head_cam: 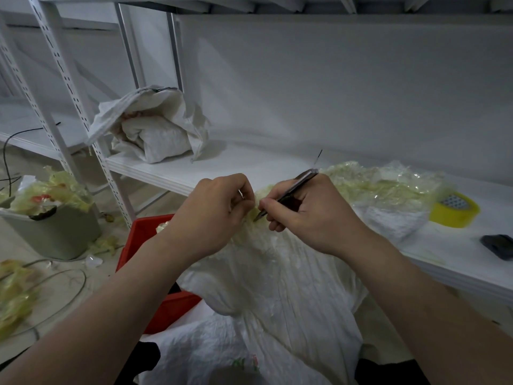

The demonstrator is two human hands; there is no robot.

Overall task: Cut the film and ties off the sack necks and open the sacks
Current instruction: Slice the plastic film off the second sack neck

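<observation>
We record our left hand (216, 209) pinching the film-wrapped sack neck (259, 194) before the shelf (249, 162), our right hand (305, 218) gripping a knife (294, 190) at it, red crate (144, 232) and bin (55, 237) at left, tape roll (455, 211) at right, knuckles hiding much of the neck.

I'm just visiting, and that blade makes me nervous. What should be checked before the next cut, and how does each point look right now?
1. Right hand grips the knife: ok, its fingers are curled round the handle.
2. Knife tip on the film at the sack neck: ok.
3. Left hand holds the film: ok, it pinches it beside the tip.
4. Left fingers clear of the blade: not ok, they sit very near the tip.
5. How much blade is out: cannot tell, it is hidden between the hands.
6. Waste bin has room for scraps: not ok, it is heaped with film.
</observation>
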